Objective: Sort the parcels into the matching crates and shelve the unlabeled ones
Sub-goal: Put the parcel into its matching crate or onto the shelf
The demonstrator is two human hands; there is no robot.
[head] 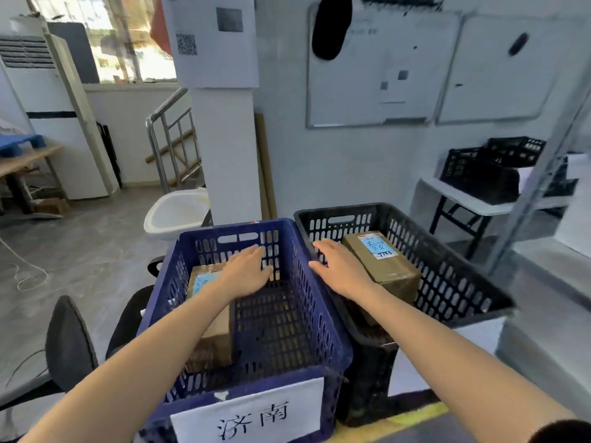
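Observation:
Two crates stand side by side in front of me. The blue crate (323, 343) carries a white paper sign with black characters on its near wall. A brown parcel (214, 340) with a light blue label lies inside it at the left. My left hand (248, 271) hovers flat over that parcel's far end, fingers spread, holding nothing. The black crate (460, 282) on the right holds a brown parcel (388, 266) with a blue and white label. My right hand (340, 266) is spread over the black crate's left side, beside that parcel, palm down and empty.
A white pillar (224, 148) rises just behind the crates, with a white basin (176, 212) at its foot. A black chair (68, 343) stands at my left. At the right, a white table (473, 199) bears more black crates (492, 171). A metal shelf post (540, 177) slants nearby.

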